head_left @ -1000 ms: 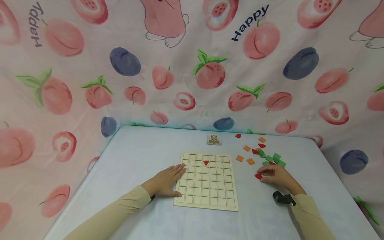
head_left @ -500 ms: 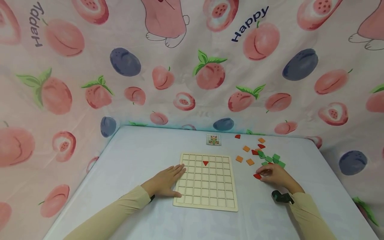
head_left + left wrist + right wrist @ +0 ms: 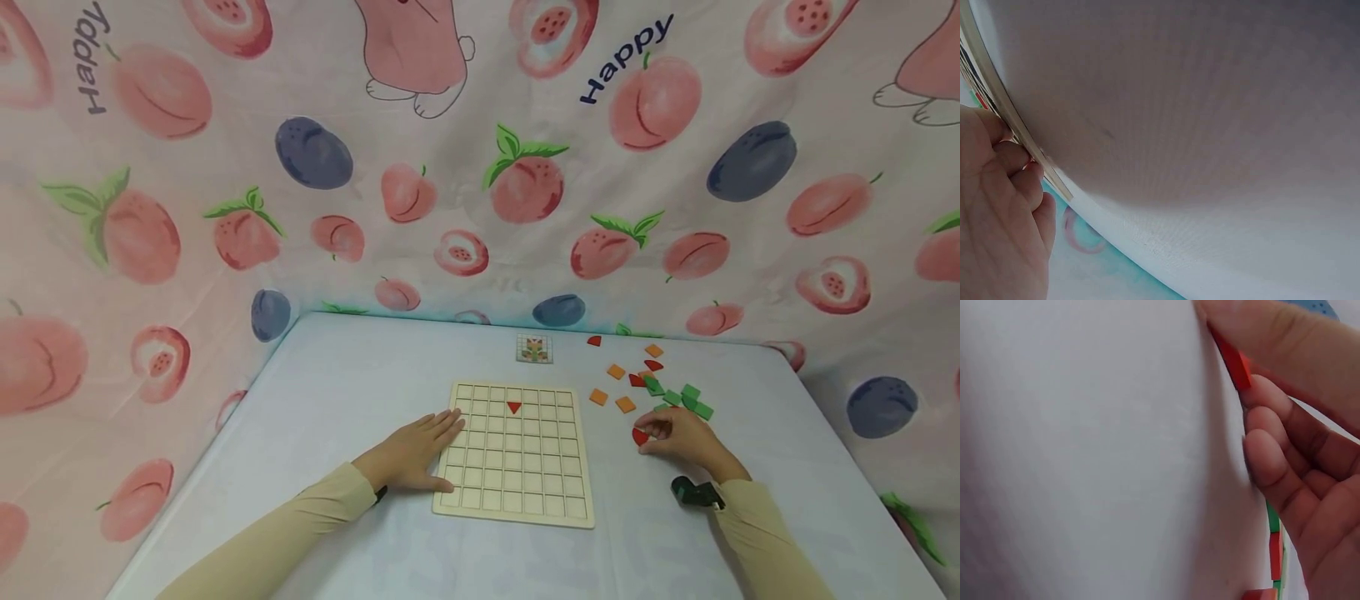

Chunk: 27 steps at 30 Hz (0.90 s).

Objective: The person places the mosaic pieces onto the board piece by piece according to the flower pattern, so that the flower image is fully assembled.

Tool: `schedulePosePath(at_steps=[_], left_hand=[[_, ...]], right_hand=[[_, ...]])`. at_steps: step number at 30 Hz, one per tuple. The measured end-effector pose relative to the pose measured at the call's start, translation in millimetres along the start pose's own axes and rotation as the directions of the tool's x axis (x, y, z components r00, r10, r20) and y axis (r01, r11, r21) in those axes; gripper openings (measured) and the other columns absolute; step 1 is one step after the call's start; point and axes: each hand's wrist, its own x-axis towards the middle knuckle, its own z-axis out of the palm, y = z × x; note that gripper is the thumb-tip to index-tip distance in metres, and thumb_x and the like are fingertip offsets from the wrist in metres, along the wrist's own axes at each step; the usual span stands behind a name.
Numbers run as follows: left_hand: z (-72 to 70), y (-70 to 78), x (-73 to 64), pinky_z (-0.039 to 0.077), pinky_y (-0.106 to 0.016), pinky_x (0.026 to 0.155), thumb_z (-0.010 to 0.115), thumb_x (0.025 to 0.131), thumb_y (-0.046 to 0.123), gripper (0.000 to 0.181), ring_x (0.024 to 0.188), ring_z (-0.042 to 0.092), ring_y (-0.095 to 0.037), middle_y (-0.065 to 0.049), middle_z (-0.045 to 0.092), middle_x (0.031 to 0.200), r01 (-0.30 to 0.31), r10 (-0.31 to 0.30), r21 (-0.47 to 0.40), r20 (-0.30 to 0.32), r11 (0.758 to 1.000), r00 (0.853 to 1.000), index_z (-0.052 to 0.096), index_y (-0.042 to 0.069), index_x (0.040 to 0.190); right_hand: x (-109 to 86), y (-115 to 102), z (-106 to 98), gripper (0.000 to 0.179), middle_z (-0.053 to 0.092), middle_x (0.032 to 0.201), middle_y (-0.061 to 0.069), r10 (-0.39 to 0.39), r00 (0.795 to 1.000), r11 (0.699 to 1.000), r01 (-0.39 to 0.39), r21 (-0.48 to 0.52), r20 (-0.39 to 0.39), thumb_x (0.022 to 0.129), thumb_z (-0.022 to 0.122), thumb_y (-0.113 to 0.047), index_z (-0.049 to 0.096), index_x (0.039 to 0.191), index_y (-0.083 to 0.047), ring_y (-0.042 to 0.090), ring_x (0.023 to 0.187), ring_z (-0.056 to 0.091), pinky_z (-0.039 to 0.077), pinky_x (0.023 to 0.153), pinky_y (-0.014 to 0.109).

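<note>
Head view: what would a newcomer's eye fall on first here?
Probably the fruit-printed backdrop, filling the upper part behind the white table. Next, the pale grid board mid-table, with one red triangle near its far edge and the left hand resting on its left edge. To the board's right, the right hand pinches a red piece near scattered green tiles.

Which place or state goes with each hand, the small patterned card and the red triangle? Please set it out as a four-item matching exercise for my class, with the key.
Column one
1. left hand
2. right hand
3. small patterned card
4. red triangle

Column two
A. lies beyond the far edge of the grid board
B. sits in a cell of the grid board
C. rests on the left edge of the grid board
D. pinches a red piece

Right pairs: 1-C, 2-D, 3-A, 4-B
</note>
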Motion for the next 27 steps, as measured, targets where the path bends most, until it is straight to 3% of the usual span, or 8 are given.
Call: schedulePosePath(at_steps=[5,13,27], left_hand=[[-0.4,-0.1,0.2,0.023,-0.038,0.118,0.050,0.080,0.071,0.101,0.146,0.018,-0.022,-0.009,0.016,0.159,-0.006,0.006,0.001,-0.007,1.000,1.000,0.017,0.006,0.151],[-2.6,0.9,0.0,0.024,-0.038,0.118,0.050,0.080,0.070,0.101,0.146,0.019,-0.023,-0.011,0.017,0.158,-0.014,0.013,-0.012,-0.010,1.000,1.000,0.018,0.005,0.150],[-1.8,0.4,-0.8,0.024,-0.038,0.117,0.051,0.080,0.070,0.101,0.146,0.020,-0.023,-0.011,0.017,0.158,-0.014,0.013,-0.008,-0.010,1.000,1.000,0.018,0.005,0.150]], right_hand=[[1.0,-2,-2,0.044,0.065,0.085,-0.004,0.026,0.999,1.000,-0.025,-0.001,0.029,0.066,0.083,-0.033,0.072,0.101,-0.009,0.004,0.074,0.052,0.047,0.064,0.016],[0.7,1,-5,0.035,0.066,0.090,-0.003,-0.077,0.995,0.997,0.077,0.001,0.059,0.070,0.081,-0.027,0.073,0.101,-0.012,0.000,0.074,0.049,0.046,0.064,0.016],[-5.4,4,-11,0.026,0.065,0.091,0.003,-0.089,0.992,0.992,0.081,0.095,0.085,0.073,0.079,-0.013,0.072,0.097,-0.006,-0.001,0.072,0.050,0.048,0.063,0.017]])
